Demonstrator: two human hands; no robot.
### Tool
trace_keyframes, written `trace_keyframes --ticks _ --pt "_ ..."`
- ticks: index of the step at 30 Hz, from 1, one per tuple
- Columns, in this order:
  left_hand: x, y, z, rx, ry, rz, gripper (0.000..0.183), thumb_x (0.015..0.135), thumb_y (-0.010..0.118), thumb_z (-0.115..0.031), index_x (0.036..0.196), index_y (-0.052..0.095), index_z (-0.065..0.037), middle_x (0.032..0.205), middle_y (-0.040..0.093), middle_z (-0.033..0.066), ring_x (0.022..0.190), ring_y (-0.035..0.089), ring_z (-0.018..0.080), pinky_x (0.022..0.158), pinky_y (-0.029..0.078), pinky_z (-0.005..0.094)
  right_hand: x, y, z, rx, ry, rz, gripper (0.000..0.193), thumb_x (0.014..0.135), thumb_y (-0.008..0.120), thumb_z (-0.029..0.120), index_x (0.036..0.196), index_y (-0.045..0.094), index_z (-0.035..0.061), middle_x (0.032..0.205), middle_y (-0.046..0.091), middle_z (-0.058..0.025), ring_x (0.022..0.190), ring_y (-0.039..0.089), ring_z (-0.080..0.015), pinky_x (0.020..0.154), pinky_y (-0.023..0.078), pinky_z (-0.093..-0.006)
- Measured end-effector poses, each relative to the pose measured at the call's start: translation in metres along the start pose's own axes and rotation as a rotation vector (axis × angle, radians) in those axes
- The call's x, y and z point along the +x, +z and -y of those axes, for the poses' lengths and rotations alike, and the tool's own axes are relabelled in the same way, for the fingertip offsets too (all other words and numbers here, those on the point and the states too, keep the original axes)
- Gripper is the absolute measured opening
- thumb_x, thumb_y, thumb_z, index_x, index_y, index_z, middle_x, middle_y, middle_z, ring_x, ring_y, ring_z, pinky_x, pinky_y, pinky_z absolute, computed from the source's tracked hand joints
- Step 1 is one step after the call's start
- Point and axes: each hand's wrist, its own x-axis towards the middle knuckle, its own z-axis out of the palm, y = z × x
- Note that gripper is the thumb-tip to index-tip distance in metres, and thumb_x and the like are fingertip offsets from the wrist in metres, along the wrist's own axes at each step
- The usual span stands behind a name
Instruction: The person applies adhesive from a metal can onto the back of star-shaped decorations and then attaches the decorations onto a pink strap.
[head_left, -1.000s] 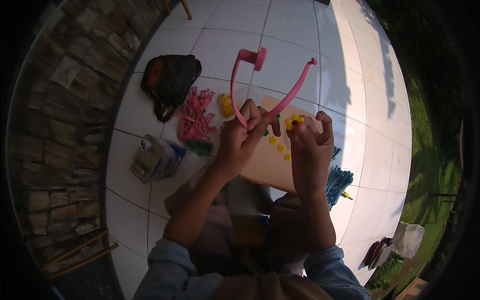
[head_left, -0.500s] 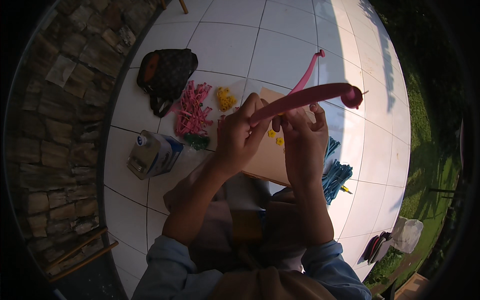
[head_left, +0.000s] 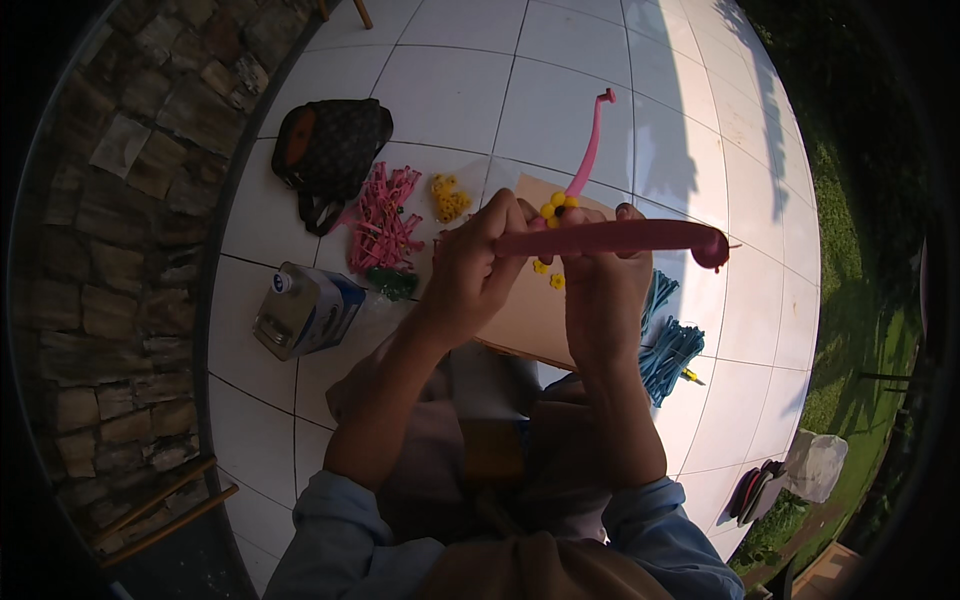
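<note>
A pink flip-flop strap is raised in front of me, its round plug end pointing right and its other arm reaching away to a small plug at the far side. A yellow flower ornament with a dark centre sits at the strap's middle. My left hand is closed, pinching the strap at the left end of its near arm. My right hand is closed behind that near arm, its fingers by the flower and partly hidden by the strap. Beneath lies a tan board with loose yellow flowers.
Left of the board are a heap of pink straps, a bag of yellow flowers, a metal can and a dark backpack. Bundled teal straps lie to the right on the white tiles. A stone wall borders the left.
The strap has turned in my hands: its near plug end has dropped and its far arm has swung left. The yellow flower ornament has come into view.
</note>
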Motion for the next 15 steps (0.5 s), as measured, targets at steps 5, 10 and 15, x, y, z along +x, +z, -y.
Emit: trace_keyframes --ticks 5,10,15 --pt "0.001 -0.002 0.001 0.059 0.031 0.029 0.014 0.084 0.049 0.004 0.079 0.038 -0.003 0.08 0.055 0.0099 0.069 0.055 0.0141 0.065 0.044 0.0251 0.0 0.001 -0.002 0.008 0.004 0.01 0.043 0.08 0.061 -0.001 0.101 0.024 0.0088 0.083 0.059 -0.0122 0.077 0.06 -0.0181 0.07 0.048 -0.0268" --pt "0.001 -0.002 0.007 0.06 0.038 0.042 0.014 0.084 0.049 0.003 0.079 0.038 -0.003 0.074 0.053 0.0085 0.064 0.052 0.0135 0.06 0.042 0.0254 0.002 -0.001 -0.01 -0.18 -0.024 -0.013 0.044 0.081 0.06 0.002 0.104 0.024 0.0086 0.085 0.058 -0.0116 0.077 0.057 -0.0161 0.069 0.046 -0.0266" --pt "0.003 0.0 0.013 0.102 -0.07 0.011 0.014 0.086 0.049 0.0 0.079 0.037 -0.003 0.063 0.048 0.0064 0.054 0.046 0.0133 0.052 0.036 0.0268 0.007 0.003 -0.007 -0.219 0.023 0.011 0.057 0.08 0.062 0.004 0.118 0.019 0.0063 0.087 0.059 -0.0125 0.072 0.054 -0.0136 0.065 0.043 -0.0259"
